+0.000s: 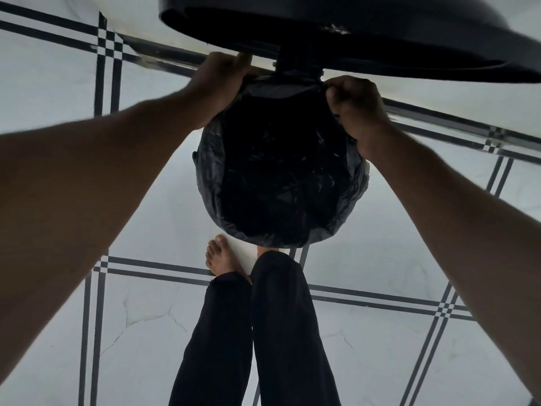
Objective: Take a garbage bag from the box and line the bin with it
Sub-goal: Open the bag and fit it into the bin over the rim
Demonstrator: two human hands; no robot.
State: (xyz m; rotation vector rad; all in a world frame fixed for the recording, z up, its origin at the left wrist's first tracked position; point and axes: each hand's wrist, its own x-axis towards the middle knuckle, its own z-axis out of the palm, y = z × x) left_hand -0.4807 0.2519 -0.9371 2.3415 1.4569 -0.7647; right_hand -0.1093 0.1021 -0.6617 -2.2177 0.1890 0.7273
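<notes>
- White marble-look floor tiles (pixel 152 312) crossed by paired dark grey lines fill the background, seen from above.
- Large black raised bin lid (pixel 366 33), hinged at the far side, spans the upper edge of the view.
- Round bin (pixel 195 158), standing on the floor just beyond the person's feet; almost all of it is covered, only a small dark part showing at its left side.
- Black crinkled plastic garbage bag (pixel 281 171) sits inside the bin, its edge folded outward over the rim on the left, right and near sides.
- Black trouser legs (pixel 248 332) stand just before the bin, with one bare foot (pixel 221 256) visible beside it.
- Left hand (pixel 222 83) is curled over the far-left rim, fingers closed on the bag edge.
- Right hand (pixel 355 106) is clenched at the far-right rim, pinching the bag edge.
</notes>
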